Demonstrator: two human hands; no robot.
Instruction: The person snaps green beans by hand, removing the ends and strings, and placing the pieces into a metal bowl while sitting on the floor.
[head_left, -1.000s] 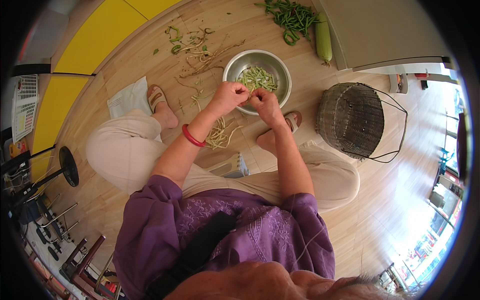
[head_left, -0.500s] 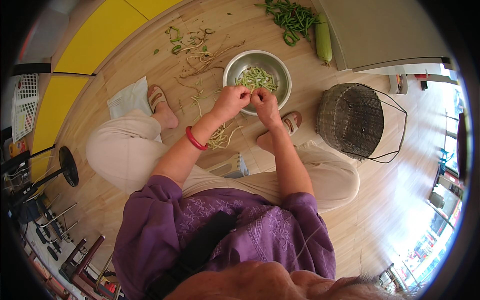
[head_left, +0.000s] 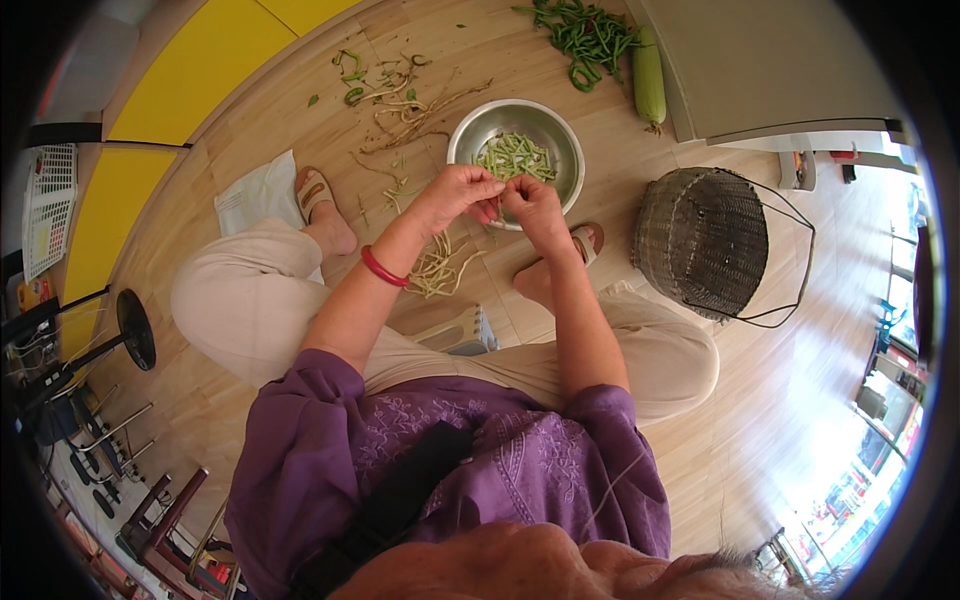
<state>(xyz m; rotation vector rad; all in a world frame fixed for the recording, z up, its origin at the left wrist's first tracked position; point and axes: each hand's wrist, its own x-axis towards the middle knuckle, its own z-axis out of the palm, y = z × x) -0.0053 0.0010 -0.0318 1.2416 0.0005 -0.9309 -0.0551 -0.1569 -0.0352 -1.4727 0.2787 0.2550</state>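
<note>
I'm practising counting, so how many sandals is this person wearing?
2: the left sandal, out to the left of the metal bowl, and the right sandal, nearer the bowl. The right forearm hides part of the right one.

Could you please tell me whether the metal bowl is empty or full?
Neither: the metal bowl is only partly filled. Cut green pieces lie in its bottom, and bare metal wall shows beyond them.

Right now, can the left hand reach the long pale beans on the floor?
Probably yes: the long pale beans lie nearer the body than the left hand, mostly uncovered beside the forearm, though that hand looks busy at the bowl.
</note>
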